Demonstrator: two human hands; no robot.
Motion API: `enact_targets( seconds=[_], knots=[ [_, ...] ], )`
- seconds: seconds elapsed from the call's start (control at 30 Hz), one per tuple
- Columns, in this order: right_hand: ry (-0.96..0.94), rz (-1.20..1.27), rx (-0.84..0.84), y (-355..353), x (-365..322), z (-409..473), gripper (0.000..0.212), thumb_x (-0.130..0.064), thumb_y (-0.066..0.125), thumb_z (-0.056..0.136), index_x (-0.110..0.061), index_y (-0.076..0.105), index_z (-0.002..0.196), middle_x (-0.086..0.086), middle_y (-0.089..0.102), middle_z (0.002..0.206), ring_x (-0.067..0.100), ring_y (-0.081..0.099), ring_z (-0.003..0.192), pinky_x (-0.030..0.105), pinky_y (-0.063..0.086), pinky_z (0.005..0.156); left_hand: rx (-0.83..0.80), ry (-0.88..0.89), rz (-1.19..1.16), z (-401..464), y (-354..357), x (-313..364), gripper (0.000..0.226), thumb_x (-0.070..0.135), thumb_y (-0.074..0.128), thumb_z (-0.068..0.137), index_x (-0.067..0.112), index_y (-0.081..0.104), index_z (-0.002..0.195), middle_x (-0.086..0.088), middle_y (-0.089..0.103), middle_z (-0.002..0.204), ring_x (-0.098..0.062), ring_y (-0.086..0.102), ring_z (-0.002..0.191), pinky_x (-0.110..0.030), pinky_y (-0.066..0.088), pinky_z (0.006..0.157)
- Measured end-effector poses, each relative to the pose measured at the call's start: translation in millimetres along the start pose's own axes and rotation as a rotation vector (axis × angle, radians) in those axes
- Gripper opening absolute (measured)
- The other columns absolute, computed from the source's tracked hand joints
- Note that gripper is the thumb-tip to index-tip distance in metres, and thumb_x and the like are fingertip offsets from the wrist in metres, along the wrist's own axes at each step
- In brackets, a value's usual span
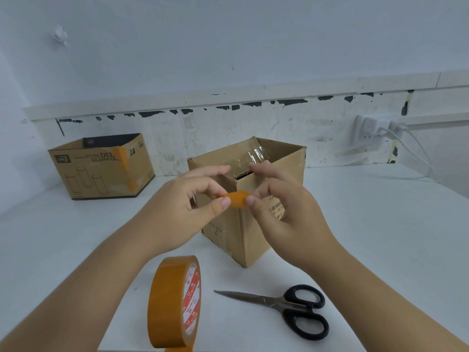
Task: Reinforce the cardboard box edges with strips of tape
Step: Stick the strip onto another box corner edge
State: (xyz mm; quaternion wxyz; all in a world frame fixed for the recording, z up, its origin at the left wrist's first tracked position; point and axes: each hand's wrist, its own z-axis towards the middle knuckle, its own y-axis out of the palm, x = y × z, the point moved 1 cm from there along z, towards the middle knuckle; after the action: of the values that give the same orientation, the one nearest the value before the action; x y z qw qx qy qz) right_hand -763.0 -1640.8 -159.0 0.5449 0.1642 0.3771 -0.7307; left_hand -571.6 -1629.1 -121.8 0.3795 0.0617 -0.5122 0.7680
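Note:
A brown cardboard box [253,235] stands on the white table with one corner toward me; clear tape covers its top flap. In front of that corner both hands hold a short orange tape strip [234,198]. My left hand [182,207] pinches its left end between thumb and forefinger. My right hand [286,207] pinches the right end. The orange tape roll [172,303] stands on edge near the table's front, with its loose end trailing down. Black-handled scissors [286,307] lie shut to the roll's right.
A second, open cardboard box [101,171] printed with glassware and bearing an orange tape strip stands at the back left. A wall socket with white plugs and cables [375,130] is at the back right. The white table [380,237] runs to the wall.

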Motion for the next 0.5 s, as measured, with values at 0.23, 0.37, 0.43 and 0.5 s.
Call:
enact_targets(
  seconds=[0.23,0.37,0.43,0.5],
  knots=[
    [0.004,0.014,0.084,10.4,1.8,-0.6,0.012,-0.016,0.066,0.087,-0.011,0.067,0.075,-0.012,0.055,0.128,-0.024,0.038,0.114,-0.001,0.025,0.092,0.032,0.010,-0.009,3.0,1.6,-3.9,0.010,0.031,0.060,0.088,0.032,0.068,0.081,0.036,0.047,0.127,0.020,0.038,0.118,-0.008,0.027,0.089],
    [0.005,-0.010,0.156,16.4,1.7,0.0,0.014,-0.013,0.066,0.086,-0.009,0.065,0.072,-0.010,0.057,0.125,-0.014,0.045,0.113,0.003,0.030,0.094,0.051,0.011,0.002,4.9,2.1,-4.8,0.010,0.026,0.061,0.089,0.030,0.068,0.082,0.029,0.053,0.124,0.010,0.044,0.118,-0.010,0.030,0.086],
    [-0.012,-0.015,0.188,18.3,1.5,-0.3,0.015,-0.011,0.066,0.085,-0.008,0.064,0.070,-0.009,0.058,0.123,-0.010,0.048,0.111,0.004,0.031,0.094,0.069,0.019,0.004,6.1,3.4,-5.3,0.009,0.025,0.062,0.088,0.029,0.068,0.083,0.026,0.056,0.121,0.007,0.048,0.114,-0.012,0.033,0.085],
    [-0.030,-0.015,0.208,19.2,1.6,-0.6,0.016,-0.009,0.065,0.085,-0.007,0.062,0.070,-0.007,0.059,0.121,-0.009,0.049,0.111,0.004,0.031,0.094,0.084,0.028,0.005,8.3,4.9,-4.8,0.010,0.023,0.063,0.088,0.029,0.069,0.083,0.024,0.058,0.116,0.005,0.052,0.107,-0.013,0.034,0.083]
  ],
)
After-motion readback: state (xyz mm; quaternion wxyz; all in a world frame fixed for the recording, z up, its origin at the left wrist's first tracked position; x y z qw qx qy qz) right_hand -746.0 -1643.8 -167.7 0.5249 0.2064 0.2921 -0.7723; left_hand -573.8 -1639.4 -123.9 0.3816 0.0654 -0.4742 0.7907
